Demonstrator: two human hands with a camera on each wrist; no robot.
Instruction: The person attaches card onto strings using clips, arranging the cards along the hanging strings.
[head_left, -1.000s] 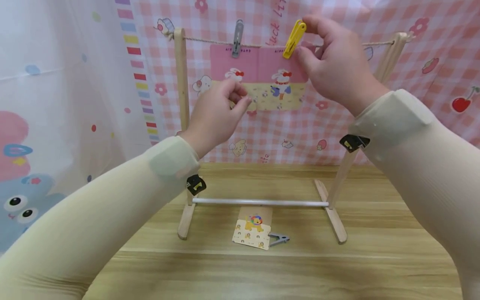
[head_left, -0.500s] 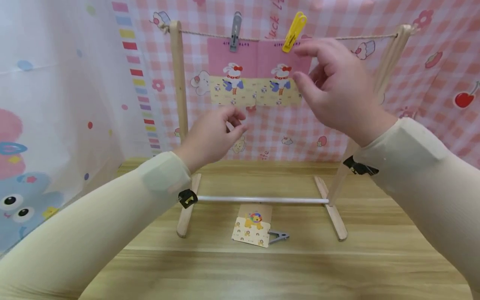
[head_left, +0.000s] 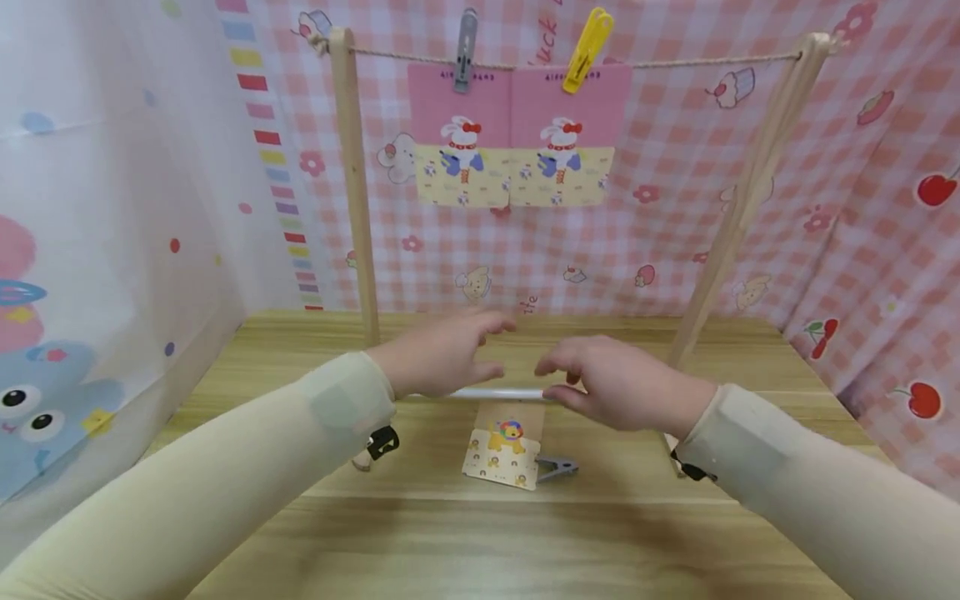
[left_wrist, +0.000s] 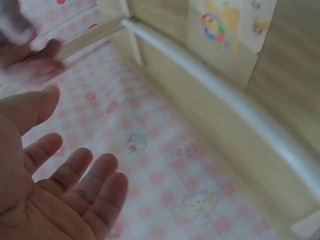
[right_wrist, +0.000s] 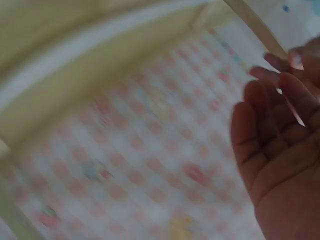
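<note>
My left hand (head_left: 442, 354) hovers above the white crossbar (head_left: 495, 393), fingers loosely bent and nothing in them. Facing it, my right hand (head_left: 618, 383) is also empty, its thumb near the bar in the head view. Below and between them a beige lion card (head_left: 501, 457) lies on the table, with a grey clothespin (head_left: 558, 468) at its right edge. Up on the rope hangs a pink and yellow rabbit sheet (head_left: 461, 179), held by a grey clothespin (head_left: 465, 50) and a yellow clothespin (head_left: 588, 50). Both wrist views show relaxed, bare palms.
The wooden rack has a left post (head_left: 352, 183) and a right post (head_left: 742, 208), joined at the top by a rope (head_left: 712, 62). Its feet stand on the wooden table (head_left: 480, 542). A checked pink cloth (head_left: 667, 250) hangs behind.
The right hand has let go of the yellow clothespin, which stays on the rope. Both hands have come down from the sheet to near the crossbar.
</note>
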